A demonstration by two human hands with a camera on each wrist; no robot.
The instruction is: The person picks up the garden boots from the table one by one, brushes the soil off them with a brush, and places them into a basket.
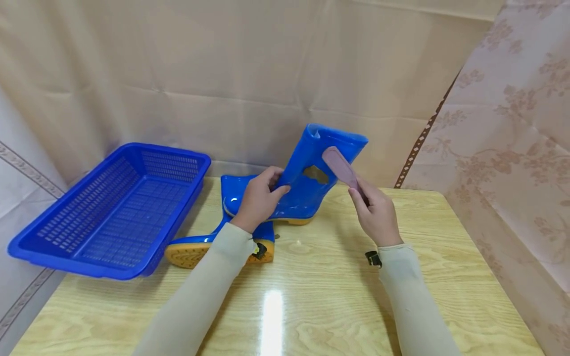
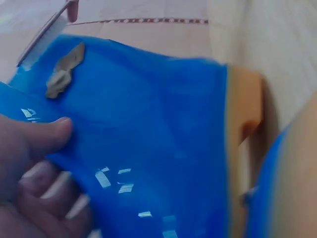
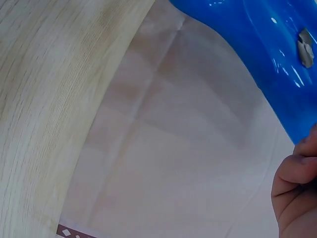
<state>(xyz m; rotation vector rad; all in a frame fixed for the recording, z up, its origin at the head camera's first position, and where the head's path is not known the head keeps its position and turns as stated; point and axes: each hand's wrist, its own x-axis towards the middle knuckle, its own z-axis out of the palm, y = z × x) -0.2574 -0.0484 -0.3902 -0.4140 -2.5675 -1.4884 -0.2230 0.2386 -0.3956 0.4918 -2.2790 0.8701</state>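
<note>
A blue rain boot [image 1: 300, 195] with an orange-yellow sole is held tilted above the table by my left hand [image 1: 260, 198], its thumb on the near side of the shaft. On the shaft sits a grey-brown patch [image 1: 315, 174] that looks like mud, also visible as a lumpy patch [image 2: 66, 71] in the left wrist view. My right hand [image 1: 376, 212] grips a pink brush [image 1: 339, 167] by its handle. The brush's pale bristles [image 2: 47, 42] face the upper shaft; whether they touch it I cannot tell. In the right wrist view, my right hand [image 3: 299, 193] shows only partly.
Another blue boot [image 1: 191, 247] lies on its side beneath my left arm, sole toward me. To the left stands a blue plastic basket [image 1: 175, 230] with mesh walls. The wooden table [image 1: 329, 306] backs onto a beige curtain [image 1: 240, 74]; a floral cloth [image 1: 512, 148] hangs at the right.
</note>
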